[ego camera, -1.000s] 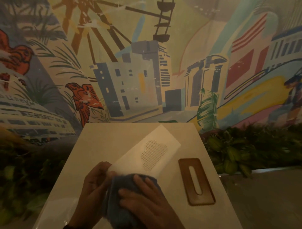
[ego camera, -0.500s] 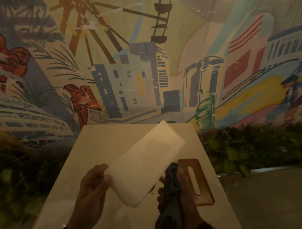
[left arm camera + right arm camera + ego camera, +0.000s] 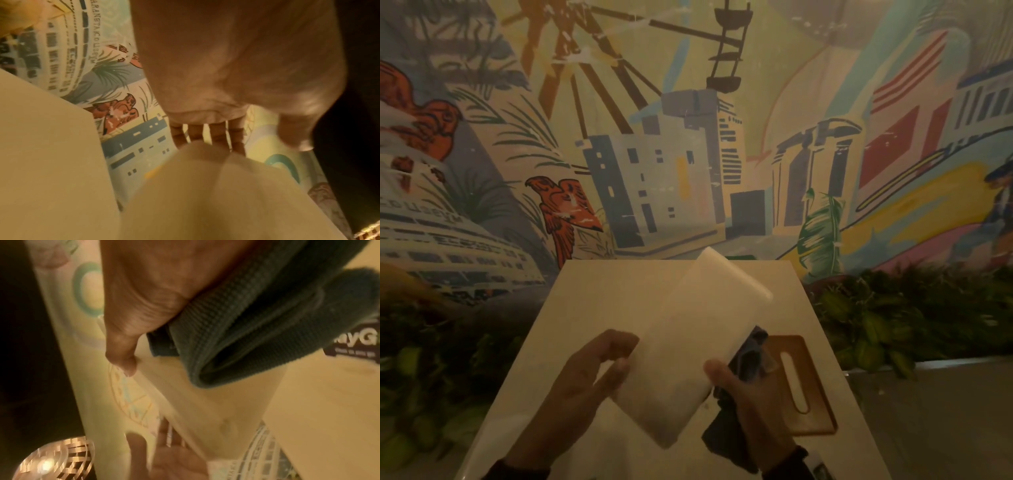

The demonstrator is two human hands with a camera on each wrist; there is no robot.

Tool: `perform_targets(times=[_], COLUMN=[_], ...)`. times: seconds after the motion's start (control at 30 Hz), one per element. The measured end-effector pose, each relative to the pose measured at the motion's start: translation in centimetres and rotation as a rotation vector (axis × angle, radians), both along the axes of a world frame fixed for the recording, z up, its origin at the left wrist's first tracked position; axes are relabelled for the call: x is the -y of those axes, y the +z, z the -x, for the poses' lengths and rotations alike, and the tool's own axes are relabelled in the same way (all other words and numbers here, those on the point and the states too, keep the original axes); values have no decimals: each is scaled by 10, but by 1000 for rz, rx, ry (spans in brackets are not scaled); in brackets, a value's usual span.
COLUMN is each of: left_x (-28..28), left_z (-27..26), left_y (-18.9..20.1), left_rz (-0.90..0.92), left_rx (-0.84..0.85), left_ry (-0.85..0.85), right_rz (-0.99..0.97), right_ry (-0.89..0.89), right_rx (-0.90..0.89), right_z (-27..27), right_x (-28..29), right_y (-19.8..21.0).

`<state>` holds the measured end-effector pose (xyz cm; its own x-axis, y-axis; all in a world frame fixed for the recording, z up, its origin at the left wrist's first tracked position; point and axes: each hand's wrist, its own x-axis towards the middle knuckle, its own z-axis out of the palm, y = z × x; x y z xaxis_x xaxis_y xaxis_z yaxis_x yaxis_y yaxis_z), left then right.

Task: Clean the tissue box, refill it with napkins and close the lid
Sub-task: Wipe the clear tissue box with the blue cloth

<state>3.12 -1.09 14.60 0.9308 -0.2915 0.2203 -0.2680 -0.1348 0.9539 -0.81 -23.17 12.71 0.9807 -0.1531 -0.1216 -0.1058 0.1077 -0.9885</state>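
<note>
I hold the white tissue box (image 3: 688,342) tilted above the pale table (image 3: 602,301), with a plain face toward me. My left hand (image 3: 599,373) is at its left edge with straight, spread fingers (image 3: 216,136) touching the box (image 3: 216,194). My right hand (image 3: 743,401) grips the box's right edge. Its thumb (image 3: 123,356) presses on the box (image 3: 205,394), and a dark blue cloth (image 3: 748,353) is bunched under its fingers. In the right wrist view the cloth (image 3: 246,321) fills the palm. The brown wooden lid (image 3: 808,387), with a long slot, lies flat on the table to the right.
A painted mural wall (image 3: 688,171) rises right behind the table. Leafy green plants (image 3: 893,325) border the table on the right, and more plants (image 3: 431,359) on the left. A grey floor strip (image 3: 945,411) lies at the lower right.
The box has turned, so its dotted cloud face no longer shows. My left hand has loosened from a grip to straight fingers. My right hand with the cloth has moved from wiping to gripping the box's right edge.
</note>
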Motion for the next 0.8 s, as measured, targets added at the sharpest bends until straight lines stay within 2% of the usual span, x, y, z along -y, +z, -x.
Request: perform_targets(times=[0.1, 0.27, 0.37, 0.43, 0.53, 0.6, 0.7, 0.77, 0.8], left_x=[10, 38, 43, 40, 35, 31, 27, 28, 28], left_z=[-5, -1, -1, -1, -1, -1, -1, 0, 0], left_y=[11, 26, 28, 24, 18, 13, 7, 3, 1], left_rz=[74, 265, 344, 374, 392, 365, 311, 280, 273], left_rx=[-4, -29, -74, -88, -98, -90, -70, -54, -56], left_ry=[67, 112, 162, 151, 159, 166, 172, 183, 180], right_rz=[292, 367, 266, 212, -8, -154, -222, -316, -272], right_ry=[30, 53, 57, 127, 150, 77, -108, -219, -273], right_rx=[133, 211, 220, 176, -62, -160, -220, -126, -34], right_z=[-2, 3, 1, 5, 13, 14, 8, 1, -2], right_x=[-5, -23, -23, -16, 5, 26, 56, 63, 64], right_y=[-12, -7, -16, -19, -20, -24, -22, -6, 5])
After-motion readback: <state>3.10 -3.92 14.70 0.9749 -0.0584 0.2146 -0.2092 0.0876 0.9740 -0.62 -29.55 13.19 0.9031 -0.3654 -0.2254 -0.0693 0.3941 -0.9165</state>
